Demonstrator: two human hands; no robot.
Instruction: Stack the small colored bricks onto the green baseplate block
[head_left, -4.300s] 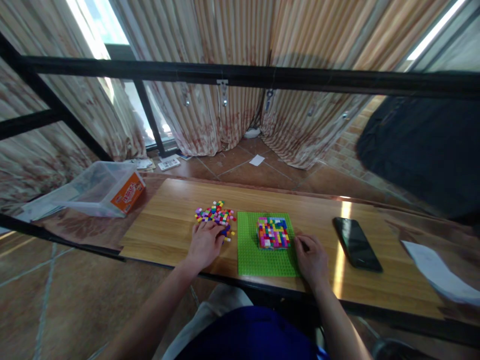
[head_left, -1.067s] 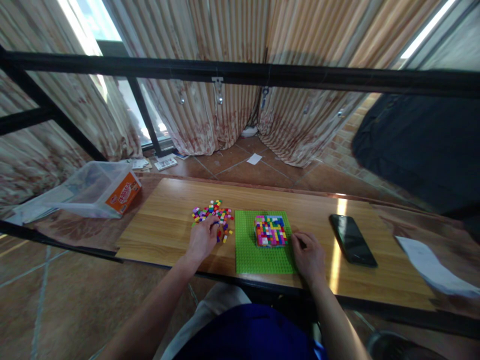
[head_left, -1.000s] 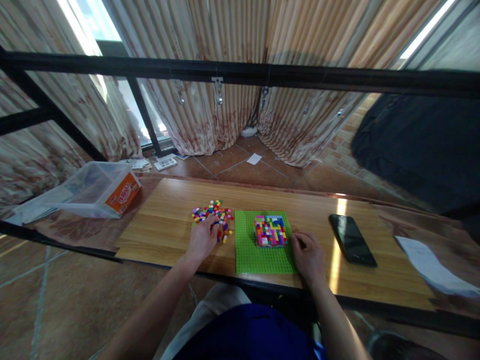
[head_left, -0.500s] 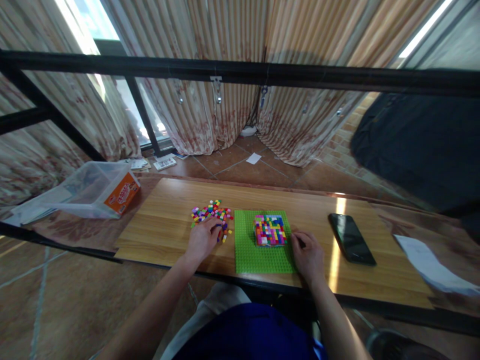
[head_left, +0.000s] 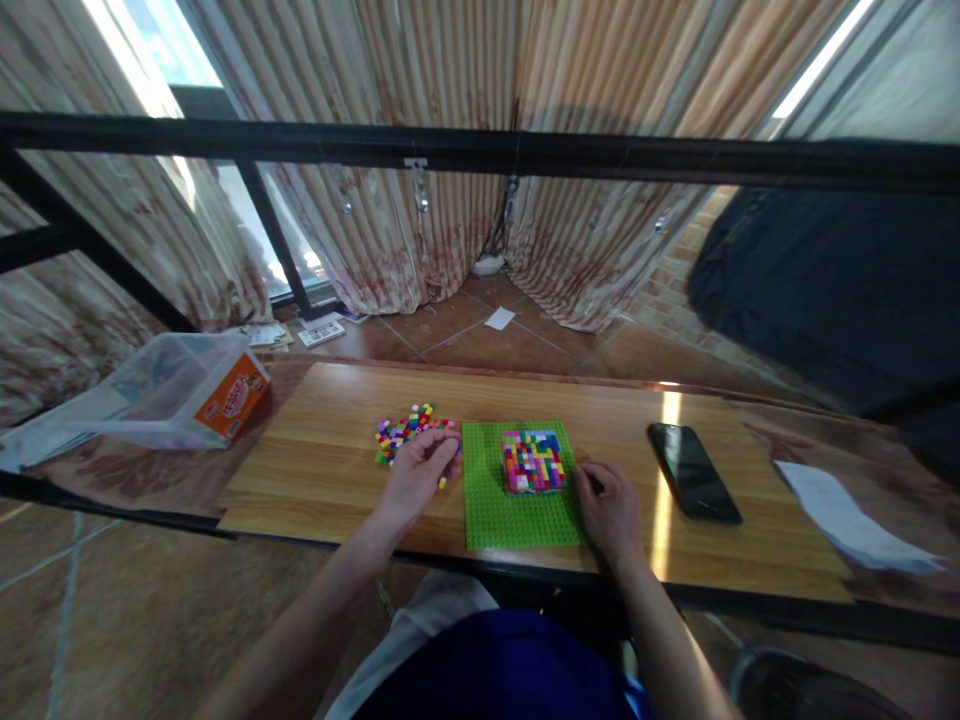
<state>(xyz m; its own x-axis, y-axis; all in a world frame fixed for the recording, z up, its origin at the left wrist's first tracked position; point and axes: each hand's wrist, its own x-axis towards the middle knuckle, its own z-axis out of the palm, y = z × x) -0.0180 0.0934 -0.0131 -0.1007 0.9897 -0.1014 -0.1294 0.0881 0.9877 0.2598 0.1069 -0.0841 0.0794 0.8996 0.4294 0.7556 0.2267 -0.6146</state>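
A green baseplate (head_left: pixel 517 510) lies on the wooden table (head_left: pixel 330 470), and a multicoloured block of small bricks (head_left: pixel 532 461) stands on its far half. To the left of the plate lies a heap of loose coloured bricks (head_left: pixel 405 428). My left hand (head_left: pixel 418 475) rests at the heap's near right edge, beside the plate, fingers curled over some bricks; what it holds is hidden. My right hand (head_left: pixel 609 505) lies at the plate's right edge, fingers curled against it.
A black phone (head_left: pixel 694 472) lies right of the plate, and a white paper (head_left: pixel 844 520) further right. A clear plastic box with an orange label (head_left: pixel 187 390) sits at the far left. A black metal bar (head_left: pixel 480 150) crosses above the table. Curtains hang behind.
My left hand has shifted right, from the middle of the heap to its edge next to the baseplate. The view has drifted slightly. My right hand stays put.
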